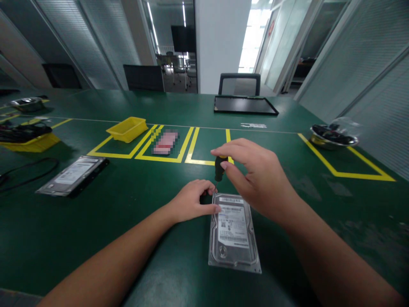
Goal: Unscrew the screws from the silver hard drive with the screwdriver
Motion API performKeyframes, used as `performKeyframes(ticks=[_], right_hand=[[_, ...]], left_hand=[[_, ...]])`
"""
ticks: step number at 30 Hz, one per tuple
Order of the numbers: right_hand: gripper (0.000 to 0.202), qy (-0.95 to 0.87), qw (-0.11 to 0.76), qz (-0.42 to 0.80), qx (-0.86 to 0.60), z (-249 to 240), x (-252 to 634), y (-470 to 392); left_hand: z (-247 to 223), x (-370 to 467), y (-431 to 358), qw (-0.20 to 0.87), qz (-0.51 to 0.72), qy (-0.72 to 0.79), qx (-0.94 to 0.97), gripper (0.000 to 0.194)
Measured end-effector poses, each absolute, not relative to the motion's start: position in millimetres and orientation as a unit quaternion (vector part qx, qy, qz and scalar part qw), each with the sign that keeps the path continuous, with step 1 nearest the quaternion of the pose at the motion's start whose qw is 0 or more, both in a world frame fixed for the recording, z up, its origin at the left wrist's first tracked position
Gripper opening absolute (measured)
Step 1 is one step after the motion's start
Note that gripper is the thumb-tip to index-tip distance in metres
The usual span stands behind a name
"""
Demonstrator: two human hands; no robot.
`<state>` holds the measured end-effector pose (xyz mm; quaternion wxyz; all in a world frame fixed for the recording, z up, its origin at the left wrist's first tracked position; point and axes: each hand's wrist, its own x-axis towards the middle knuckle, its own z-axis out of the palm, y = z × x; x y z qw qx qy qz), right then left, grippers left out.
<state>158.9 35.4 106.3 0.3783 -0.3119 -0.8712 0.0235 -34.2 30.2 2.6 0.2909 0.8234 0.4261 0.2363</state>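
A silver hard drive (232, 232) with a white label lies flat on the green table before me. My left hand (194, 200) grips its far left corner, the thumb resting on the top face and the fingers curled by the edge. Between the thumb and fingers of my right hand (252, 170) is a screwdriver (219, 168) with a dark handle and a yellow end. It stands nearly upright, its thin shaft pointing down at the drive's far left corner near my left fingertips. Whether the tip sits in a screw is too small to tell.
Another hard drive (74, 172) lies at left. Beyond are a yellow tray (128, 130), a blurred pink item (165, 142) and a flat black-framed panel (246, 105). A metal bowl (332, 138) of dark parts stands at right, a yellow bin (32, 143) of cables at far left.
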Motion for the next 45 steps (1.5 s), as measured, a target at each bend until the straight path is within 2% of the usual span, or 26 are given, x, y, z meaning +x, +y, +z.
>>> performKeyframes(ticks=[4, 12, 17, 25, 33, 45], right_hand=[[0.031, -0.876, 0.38, 0.05, -0.294, 107.6, 159.6, 34.9], [0.011, -0.853, 0.398, 0.003, -0.337, 104.3, 155.6, 36.3], [0.024, -0.87, 0.381, 0.018, -0.312, 106.1, 158.7, 37.1], [0.029, -0.88, 0.375, 0.057, -0.287, 109.2, 163.9, 37.9], [0.036, -0.901, 0.324, 0.029, -0.289, 115.4, 172.2, 40.4], [0.022, -0.908, 0.291, -0.005, -0.302, 119.4, 169.5, 40.6]], left_hand=[[1.8, -34.3, 30.5, 0.29, 0.237, 0.424, 0.825, 0.038], [1.1, -34.3, 31.2, 0.283, 0.241, 0.42, 0.828, 0.037], [0.2, -35.1, 31.3, 0.287, 0.239, 0.417, 0.829, 0.037], [-1.5, -35.1, 31.2, 0.286, 0.242, 0.417, 0.828, 0.038], [-0.4, -36.1, 31.6, 0.296, 0.23, 0.42, 0.827, 0.039], [-0.5, -36.3, 31.1, 0.294, 0.234, 0.419, 0.827, 0.04]])
